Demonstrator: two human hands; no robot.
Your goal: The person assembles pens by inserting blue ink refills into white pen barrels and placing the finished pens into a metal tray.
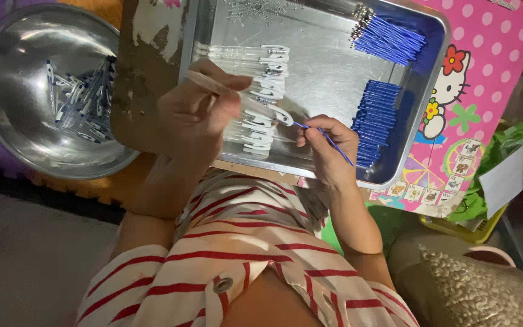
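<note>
My left hand (198, 106) holds a clear pen barrel with a white clip (255, 108) over a metal tray (319, 72). My right hand (328, 142) pinches a thin blue ink refill (328, 138), its tip right at the barrel's open end. In the tray, a row of clear pen barrels (261, 66) lies to the left. Two heaps of blue refills (373, 115) (388, 39) lie to the right.
A round steel bowl (16, 121) at the left holds several assembled pens (83, 97). The tray rests on a pink dotted board (491, 54). A green bag with a white slip (503, 175) sits at the right. My red-striped clothing (243, 242) fills the lower middle.
</note>
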